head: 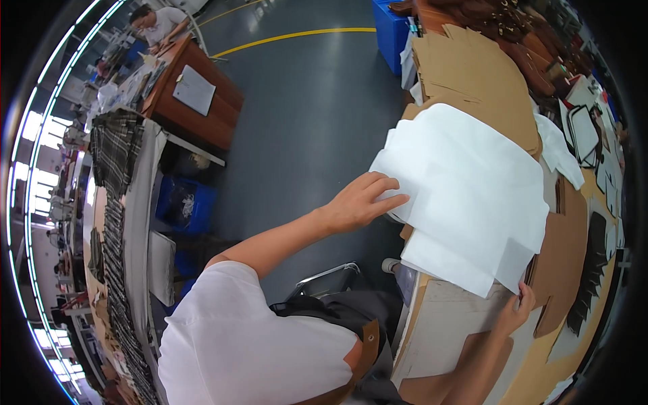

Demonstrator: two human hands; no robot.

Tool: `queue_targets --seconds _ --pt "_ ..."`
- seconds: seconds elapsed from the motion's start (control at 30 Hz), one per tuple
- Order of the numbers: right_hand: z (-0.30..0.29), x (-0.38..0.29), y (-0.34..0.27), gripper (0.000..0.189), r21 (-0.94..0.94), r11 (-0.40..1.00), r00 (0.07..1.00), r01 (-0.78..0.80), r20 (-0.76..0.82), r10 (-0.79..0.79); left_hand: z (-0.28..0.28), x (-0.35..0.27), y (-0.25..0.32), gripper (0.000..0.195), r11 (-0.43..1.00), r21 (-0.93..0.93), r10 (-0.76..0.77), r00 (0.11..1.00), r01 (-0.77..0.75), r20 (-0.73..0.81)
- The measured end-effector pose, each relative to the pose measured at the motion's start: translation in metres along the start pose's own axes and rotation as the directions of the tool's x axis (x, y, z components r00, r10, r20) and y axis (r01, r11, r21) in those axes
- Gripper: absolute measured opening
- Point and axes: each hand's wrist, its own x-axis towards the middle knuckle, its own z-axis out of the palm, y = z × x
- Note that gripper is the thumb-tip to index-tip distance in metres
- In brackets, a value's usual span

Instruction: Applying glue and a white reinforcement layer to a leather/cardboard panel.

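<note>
Several thin white cut sheets (471,187) lie overlapping at the near end of the brown pieces on the workbench to my right. My left hand (367,200) touches their left edge, thumb and fingers spread over it; how firmly it grips is unclear. At the lower right, my right hand (516,309) pinches a corner of a white sheet between thumb and finger. That corner is lifted a little and looks partly see-through. Below the sheets shows a bare pale board (440,314) on the bench.
Brown card-like pieces (471,76) are stacked beyond the sheets, and more brown pieces (562,253) lie right. Brown leather goods (526,61) pile up at the far end beside a blue bin (390,35). Across the aisle, a person (159,25) sits at a brown desk (212,96).
</note>
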Motion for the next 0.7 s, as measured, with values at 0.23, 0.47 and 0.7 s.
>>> queue_targets --seconds 0.23,0.47,0.7 --pt "-0.031 -0.002 0.051 0.024 0.072 0.978 0.979 -0.194 -0.049 0.198 0.004 -0.011 -0.002 0.055 0.920 -0.170 -0.381 0.908 0.353 -0.172" --pt "-0.010 0.065 -0.061 0.019 0.249 0.869 0.894 -0.427 -0.024 0.447 0.007 -0.026 -0.004 0.054 0.422 -0.755 -0.777 0.629 0.502 -0.016" --pt "0.036 0.104 -0.103 0.022 0.157 0.970 0.952 -0.183 0.275 0.135 -0.010 -0.021 -0.011 0.047 -0.008 -0.871 -0.863 0.437 0.491 0.254"
